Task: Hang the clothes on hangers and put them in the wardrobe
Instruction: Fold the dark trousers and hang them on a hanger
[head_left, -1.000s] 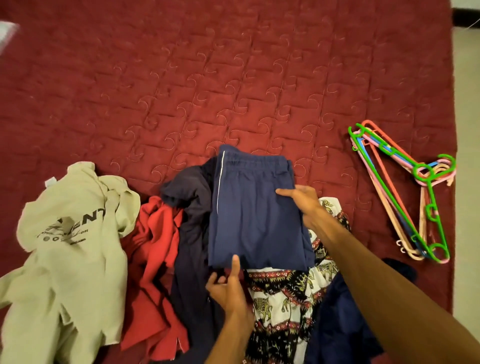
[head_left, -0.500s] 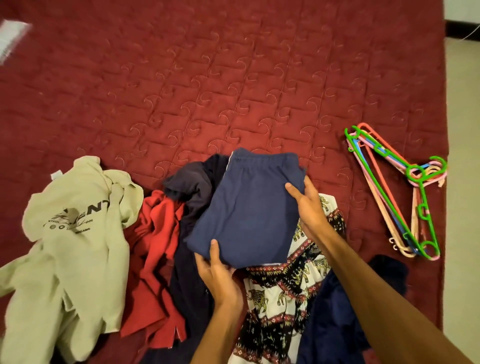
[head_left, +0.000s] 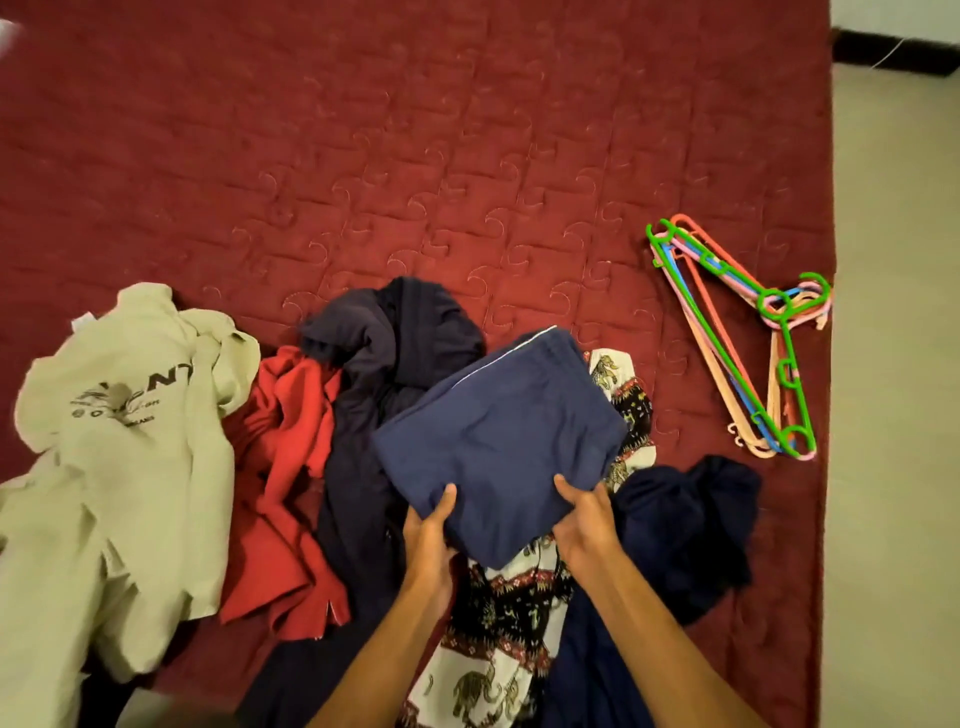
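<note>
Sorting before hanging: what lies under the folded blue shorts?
Under the blue shorts, elephant-print cloth shows at the right and near edges, a dark navy garment at the left. Beneath their middle is covered.

Visible body parts: the left hand (head_left: 428, 525) and the right hand (head_left: 584, 519), each with its forearm. The left forearm (head_left: 384, 649) and the right forearm (head_left: 675, 639) are bare from wrist to the lower frame edge. Both hands are uncovered, fingers and thumbs included. Clothing cannot be determined from this view.
</note>
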